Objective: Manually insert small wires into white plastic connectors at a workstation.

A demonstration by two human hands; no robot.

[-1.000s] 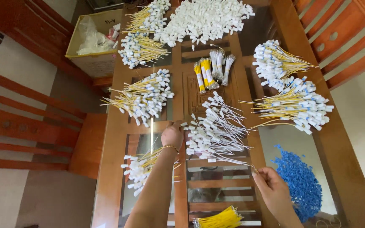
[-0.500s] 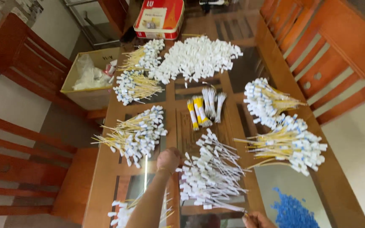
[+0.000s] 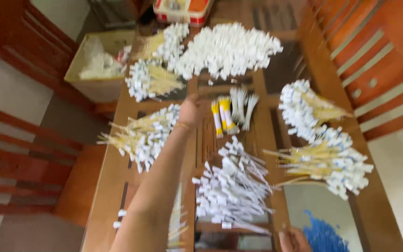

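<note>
My left hand [image 3: 190,111] is stretched far over the wooden table [image 3: 110,154], between a fan of yellow-and-white tagged ties [image 3: 141,135] and small upright yellow and white bundles [image 3: 229,112]. Motion blur hides its fingers. A big heap of small white pieces [image 3: 227,49] lies just beyond it. My right hand [image 3: 294,240] shows only partly at the bottom edge, beside a pile of white tagged ties [image 3: 232,189]. Its grip is unclear.
More bundles of tagged ties lie at the right [image 3: 325,161], [image 3: 304,109] and back left [image 3: 152,79]. A blue heap [image 3: 323,235] sits by my right hand. A cardboard box [image 3: 101,65] stands left of the table, a red-and-white tin [image 3: 183,10] at the back, wooden chairs on both sides.
My left hand has reached forward from the near pile of white ties to the middle of the table. The view has tilted toward the far end, and my right hand has slipped to the bottom edge.
</note>
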